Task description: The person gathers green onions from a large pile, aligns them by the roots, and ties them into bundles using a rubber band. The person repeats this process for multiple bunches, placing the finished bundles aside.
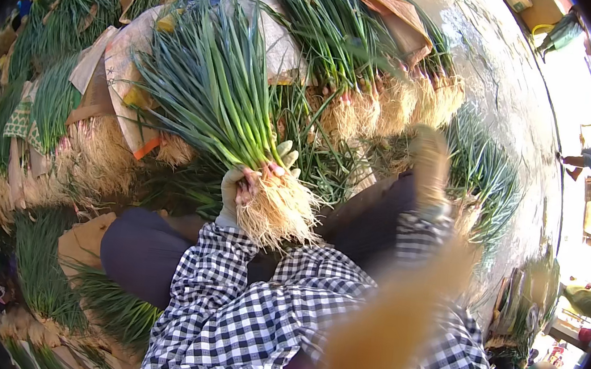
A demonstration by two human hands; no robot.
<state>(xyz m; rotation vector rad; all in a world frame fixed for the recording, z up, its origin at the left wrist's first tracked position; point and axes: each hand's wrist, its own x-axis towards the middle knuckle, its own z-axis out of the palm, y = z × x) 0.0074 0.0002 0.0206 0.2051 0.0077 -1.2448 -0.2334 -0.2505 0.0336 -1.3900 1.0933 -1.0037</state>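
My left hand (230,193), in a pale glove, is shut around a bunch of spring onions (228,100) just above the roots. The long green leaves fan up and to the left. The bunch's reddish-white bulbs (273,170) and pale, stringy roots (279,207) face me. To the right, my right hand (430,164), also gloved, is raised over my right knee and blurred by motion. Its fingers cannot be made out, nor whether they hold anything. Loose green leaves (325,160) lie beyond the bunch, between my knees and the stacked onions.
Rooted onion bunches (339,42) lie ahead, partly under brown paper (394,15) and pale sacking (284,46). More bunches (96,156) are stacked left; others (485,173) stand right on the concrete floor (507,99). A blurred tan object (381,342) crosses the foreground. People (586,299) are far right.
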